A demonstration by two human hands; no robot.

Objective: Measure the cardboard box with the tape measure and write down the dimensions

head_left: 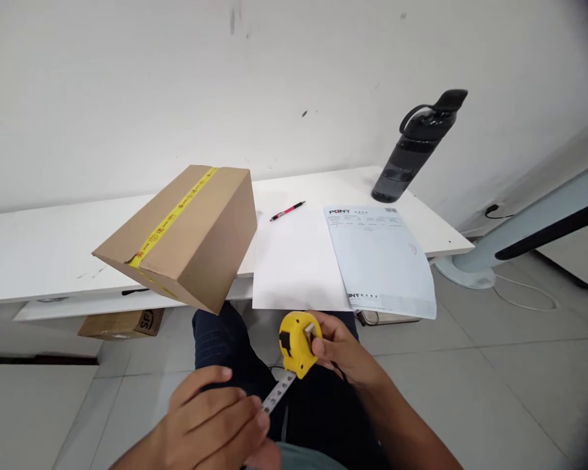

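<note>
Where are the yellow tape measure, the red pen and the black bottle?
The yellow plastic tape measure [294, 339]: head view, its round case.
The slim red pen [287, 211]: head view, mid barrel.
The tall black plastic bottle [410, 153]: head view, mid body.

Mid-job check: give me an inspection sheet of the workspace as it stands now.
Surface: white table, a few dark marks.
Job's things: yellow tape measure, blade drawn out a little.
Clutter: cardboard box at the front edge, pen, blank sheet, printed sheet, dark bottle.
Grippers: right hand holds the tape measure; left hand pinches the blade.
Cables: floor cable by a stand base.
Surroundings: white wall, tiled floor, second box under the table.
</note>
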